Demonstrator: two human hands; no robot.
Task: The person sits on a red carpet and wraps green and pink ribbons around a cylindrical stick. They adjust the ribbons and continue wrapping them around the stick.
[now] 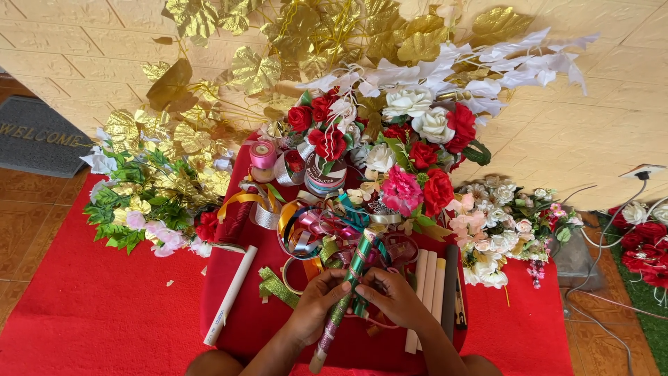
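— Both hands sit at the bottom centre of the frame, closest to us. What are they on?

— A ribbon-wrapped stick (pixel 346 296), green and pink, slanting from the lower centre up toward the middle. The left hand (pixel 319 301) has its fingers (pixel 335 287) clamped round the stick from the left; the right hand (pixel 396 298) closes its fingers (pixel 367 287) on it from the right, thumb just beside the other hand's.

— And the big things around them, largest first?

— A red carpet (pixel 104 313) fills the lower part of the frame over a tiled floor. On it lies a darker red cloth (pixel 254 320), under the hands. Along the top a spray of gold leaves (pixel 278 49) spreads against the cream wall, with white leaves (pixel 501 66) to its right.

— Flowers?

— A bunch of red and white roses (pixel 417 136) above the centre, a green, gold and pink bunch (pixel 146 202) at the left, pale pink and white blossoms (pixel 497 233) at the right, and more red roses (pixel 643 247) at the right edge.

— Smaller pieces?

— A tangle of coloured ribbon loops (pixel 327 233) just above the hands, touching the stick's upper end. Cream and dark rolls (pixel 431 278) lie side by side right of the hands. A white roll (pixel 232 294) lies tilted at the left, a glittery green ribbon (pixel 275 285) between it and the left hand. A pink ribbon spool (pixel 263 157) stands near the roses. A grey doormat (pixel 38 136) is at the upper left.
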